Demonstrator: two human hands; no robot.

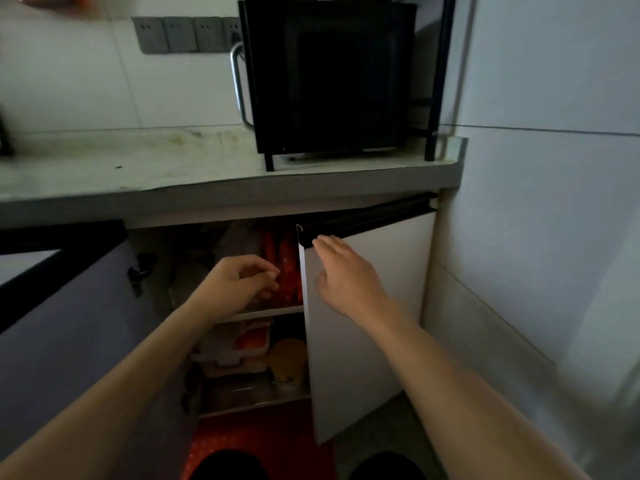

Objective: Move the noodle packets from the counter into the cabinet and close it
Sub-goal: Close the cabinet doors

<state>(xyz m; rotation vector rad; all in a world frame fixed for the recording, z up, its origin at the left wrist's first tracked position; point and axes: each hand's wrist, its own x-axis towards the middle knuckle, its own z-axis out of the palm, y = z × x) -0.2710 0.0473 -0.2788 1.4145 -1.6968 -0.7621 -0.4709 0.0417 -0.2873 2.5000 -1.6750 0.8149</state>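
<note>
Red noodle packets (285, 268) stand upright on the upper shelf inside the cabinet below the counter (138, 168). My left hand (239, 282) hovers just in front of them with its fingers curled and nothing in it. My right hand (346, 275) lies flat with fingers spread on the front of the white right door (381, 323), near its black top handle strip. That door stands part-way open. The left door (69, 323) is swung wide open toward me.
A black microwave (329, 77) sits on a black rack at the counter's right end, beside a white wall (554, 202). Wall sockets (180, 34) are behind the counter. The lower shelf holds plastic containers (239, 348) and a round brown item (287, 358). The floor below is red.
</note>
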